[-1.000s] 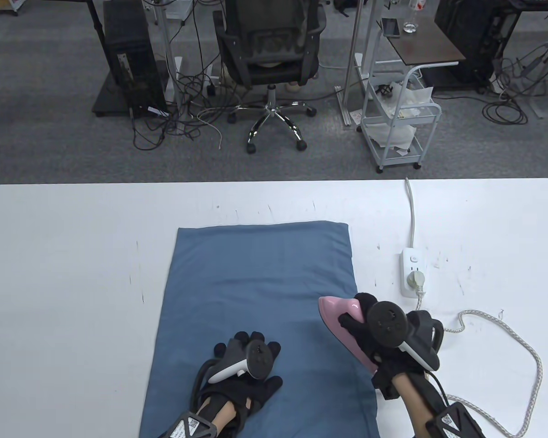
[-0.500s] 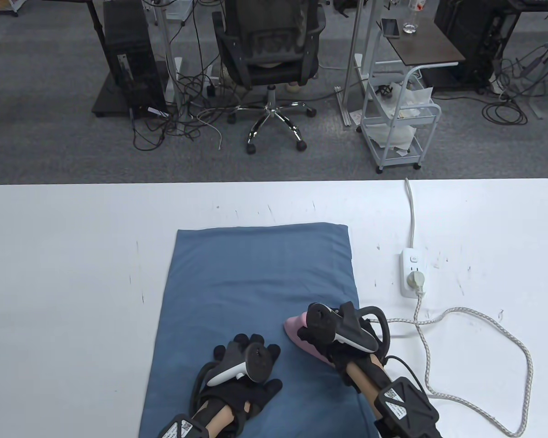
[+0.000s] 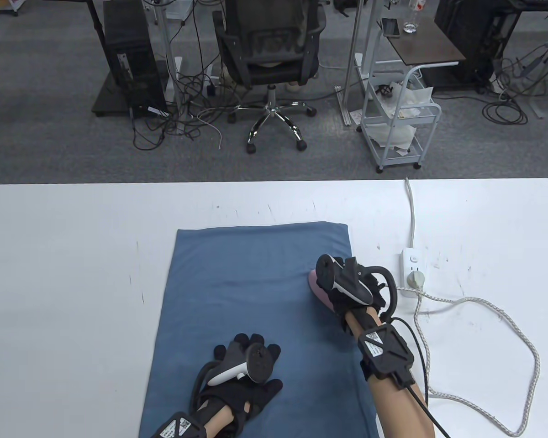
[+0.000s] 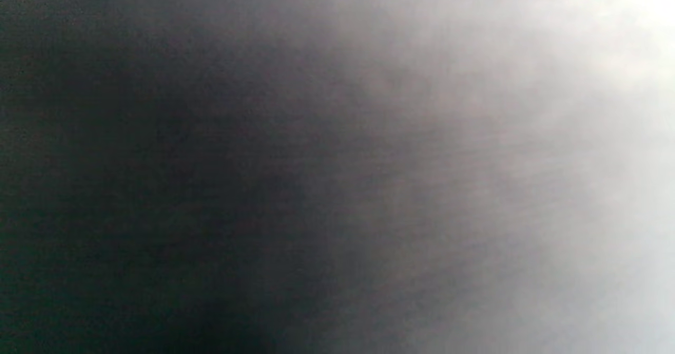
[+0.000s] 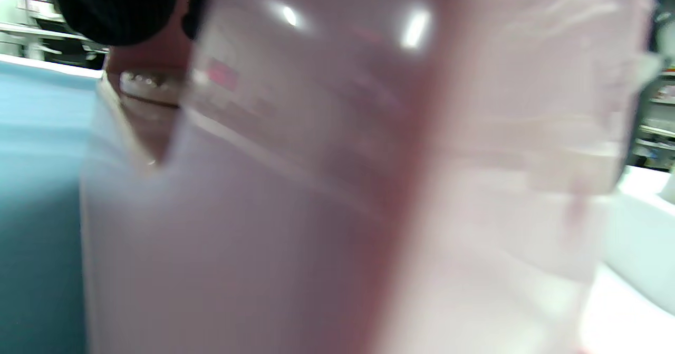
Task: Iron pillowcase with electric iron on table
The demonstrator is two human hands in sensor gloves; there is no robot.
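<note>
Nearest me, my left hand [image 3: 242, 369] lies flat, fingers spread, pressing the blue pillowcase [image 3: 255, 292] on the white worktop [image 3: 73, 255]. Farther on, my right hand [image 3: 347, 285] grips the pink iron [image 3: 314, 284], resting on the pillowcase's right side. Beyond, its cord [image 3: 507, 319] reaches the power strip [image 3: 411, 269].

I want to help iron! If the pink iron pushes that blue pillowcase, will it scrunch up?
Probably a little: the pillowcase looks like soft, floppy cloth. The left hand rests flat on it, which should hold it. The iron, held by the right hand, likely glides rather than drags.
</note>
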